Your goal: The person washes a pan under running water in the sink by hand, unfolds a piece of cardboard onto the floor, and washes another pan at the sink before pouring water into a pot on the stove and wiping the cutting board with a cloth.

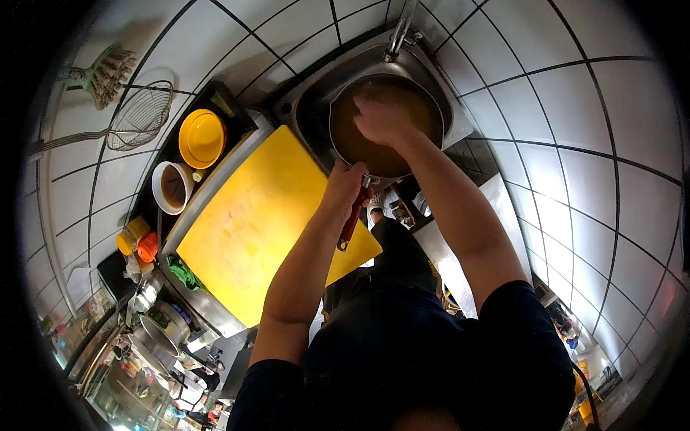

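Observation:
A frying pan (425, 97) with a brownish inside rests in the metal sink (309, 79), below the tap (392, 54). My left hand (346, 183) is closed round the base of its dark red handle (352, 223), which points towards my body. Inside the pan is my right hand (381, 118), its fingers bent down towards the bottom. Those fingertips are dim and blurred, and whatever they hold is hidden. Beside my left forearm lies a yellow cutting board (251, 215).
Left of the board stand a yellow bowl (201, 138) and a white tub (162, 188) of brown liquid. A wire skimmer (140, 118) and a brush (108, 75) hang on the tiled wall. A green cloth (183, 271) touches the board's edge. Pots (164, 329) stand lower left.

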Action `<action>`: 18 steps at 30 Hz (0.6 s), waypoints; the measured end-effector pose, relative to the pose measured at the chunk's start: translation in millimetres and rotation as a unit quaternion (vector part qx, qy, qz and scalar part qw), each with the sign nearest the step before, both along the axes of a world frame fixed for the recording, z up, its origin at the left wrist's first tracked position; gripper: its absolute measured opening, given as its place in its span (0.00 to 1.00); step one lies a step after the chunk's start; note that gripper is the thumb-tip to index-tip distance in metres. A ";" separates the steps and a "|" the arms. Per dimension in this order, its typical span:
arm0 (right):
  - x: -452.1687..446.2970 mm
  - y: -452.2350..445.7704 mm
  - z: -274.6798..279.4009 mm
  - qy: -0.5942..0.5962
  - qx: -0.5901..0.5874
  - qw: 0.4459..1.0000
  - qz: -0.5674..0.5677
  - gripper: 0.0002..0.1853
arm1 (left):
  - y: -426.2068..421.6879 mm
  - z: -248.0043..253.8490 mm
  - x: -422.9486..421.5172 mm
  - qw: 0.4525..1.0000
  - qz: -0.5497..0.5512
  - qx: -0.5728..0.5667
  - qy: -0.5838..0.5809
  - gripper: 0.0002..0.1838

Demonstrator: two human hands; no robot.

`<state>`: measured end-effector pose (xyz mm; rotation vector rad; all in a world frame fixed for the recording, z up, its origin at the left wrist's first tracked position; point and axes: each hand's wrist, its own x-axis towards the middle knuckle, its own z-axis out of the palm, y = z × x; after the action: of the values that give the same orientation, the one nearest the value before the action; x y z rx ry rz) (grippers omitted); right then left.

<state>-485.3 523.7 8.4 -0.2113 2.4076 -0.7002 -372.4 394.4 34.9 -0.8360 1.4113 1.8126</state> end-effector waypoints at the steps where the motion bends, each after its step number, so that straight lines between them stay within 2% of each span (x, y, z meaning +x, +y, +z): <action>1: 0.3 -2.7 3.2 -0.010 0.003 1.000 0.021 0.29 | 0.4 -1.8 0.7 1.000 0.008 0.003 0.001 0.14; 4: 12.2 -10.7 -29.4 0.067 -0.080 0.994 0.027 0.27 | 0.0 -7.4 3.7 1.000 0.026 0.007 0.005 0.11; 7: 8.5 -10.4 -10.2 0.052 -0.016 0.965 0.256 0.23 | -1.0 -6.2 3.7 1.000 0.024 0.003 0.011 0.10; 10: 19.4 -9.2 19.1 -0.022 -0.059 0.977 0.202 0.23 | -3.2 -6.7 3.4 1.000 0.027 -0.003 0.013 0.10; 13: 31.5 -7.4 5.5 -0.070 -0.047 0.979 0.185 0.18 | -5.9 -5.4 2.7 0.999 0.044 0.005 0.020 0.10; 16: 36.7 4.9 17.9 -0.009 0.019 0.949 0.316 0.19 | -8.3 -6.3 1.6 0.998 0.051 0.000 0.025 0.10; 18: 33.5 14.4 11.9 -0.027 0.026 0.952 0.305 0.20 | -10.1 -10.2 2.3 0.998 0.063 0.000 0.020 0.10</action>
<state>-451.8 538.1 20.4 -0.8564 2.1268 -0.3466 -370.0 384.3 24.7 -0.9109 1.4112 1.9340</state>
